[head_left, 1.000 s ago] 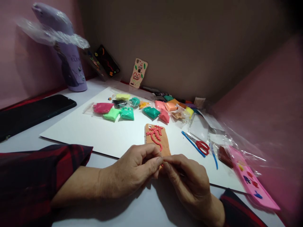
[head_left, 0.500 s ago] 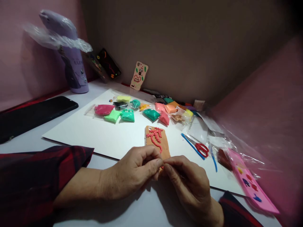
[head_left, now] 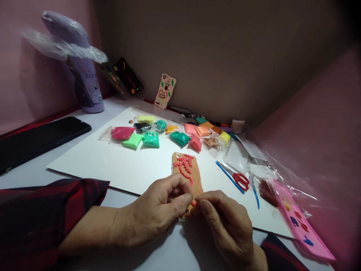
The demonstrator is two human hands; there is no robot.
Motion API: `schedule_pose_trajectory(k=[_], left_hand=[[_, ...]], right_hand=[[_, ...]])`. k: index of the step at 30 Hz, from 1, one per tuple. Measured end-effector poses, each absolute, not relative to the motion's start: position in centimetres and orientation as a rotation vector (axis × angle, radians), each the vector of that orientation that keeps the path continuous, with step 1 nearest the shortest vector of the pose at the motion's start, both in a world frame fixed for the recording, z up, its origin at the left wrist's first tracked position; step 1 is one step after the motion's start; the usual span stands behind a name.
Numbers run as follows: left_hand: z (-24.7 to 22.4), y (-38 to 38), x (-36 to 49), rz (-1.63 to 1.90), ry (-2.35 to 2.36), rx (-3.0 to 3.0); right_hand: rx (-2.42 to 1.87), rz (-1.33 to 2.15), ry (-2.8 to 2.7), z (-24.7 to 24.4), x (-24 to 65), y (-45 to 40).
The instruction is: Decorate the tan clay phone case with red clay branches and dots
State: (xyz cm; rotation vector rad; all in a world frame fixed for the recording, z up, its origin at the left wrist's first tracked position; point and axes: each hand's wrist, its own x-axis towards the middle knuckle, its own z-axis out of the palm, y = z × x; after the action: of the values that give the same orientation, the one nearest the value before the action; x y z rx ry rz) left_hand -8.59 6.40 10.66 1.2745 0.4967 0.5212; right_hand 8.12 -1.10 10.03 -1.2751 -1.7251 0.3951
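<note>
A phone case (head_left: 194, 175) coated in tan clay lies near the white board's front edge. Raised red clay (head_left: 184, 163) forms a branching, beaded pattern with a curved stem on it. My left hand (head_left: 162, 205) rests over the case's lower left side, thumb and forefinger pinched together. Beside the lower right edge, my right hand (head_left: 227, 220) is also closed in a pinch. Whatever either set of fingertips holds is too small or hidden to make out. A bit of red clay shows between the two hands, low on the case.
Several bags of coloured clay (head_left: 180, 138) lie across the white board (head_left: 126, 165). Red-handled scissors (head_left: 240, 180) and blue sticks (head_left: 229, 177) are at right, near a pink tray (head_left: 313, 233). A black phone (head_left: 45, 141) and a purple bottle (head_left: 88, 82) stand left; decorated cases (head_left: 165, 90) lean behind.
My fingertips, which met over the case, have drawn slightly apart. More of the case's lower end now shows between my hands. The view has shifted a little.
</note>
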Motion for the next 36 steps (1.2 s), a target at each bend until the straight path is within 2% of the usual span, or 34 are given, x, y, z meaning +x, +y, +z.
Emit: schedule_pose_trajectory(k=[7,14,27,36], left_hand=[[10.7,6.7,-8.5,0.513,0.473,1.191],[11.9,8.5,-8.5,0.519,0.629,0.996],[12.4,10.4,-8.5,0.534,0.603,0.864],[12.0,11.0,-8.7,0.507,0.568,0.951]], right_hand=[[-1.209,0.282,-1.792,9.8,8.3,-0.7],[-1.213,0.314,-1.772,10.2,8.1,-0.6],[-1.238,0.27,-1.798,9.6,9.0,-0.4],[-1.22,0.28,-1.809,9.5,9.0,-0.1]])
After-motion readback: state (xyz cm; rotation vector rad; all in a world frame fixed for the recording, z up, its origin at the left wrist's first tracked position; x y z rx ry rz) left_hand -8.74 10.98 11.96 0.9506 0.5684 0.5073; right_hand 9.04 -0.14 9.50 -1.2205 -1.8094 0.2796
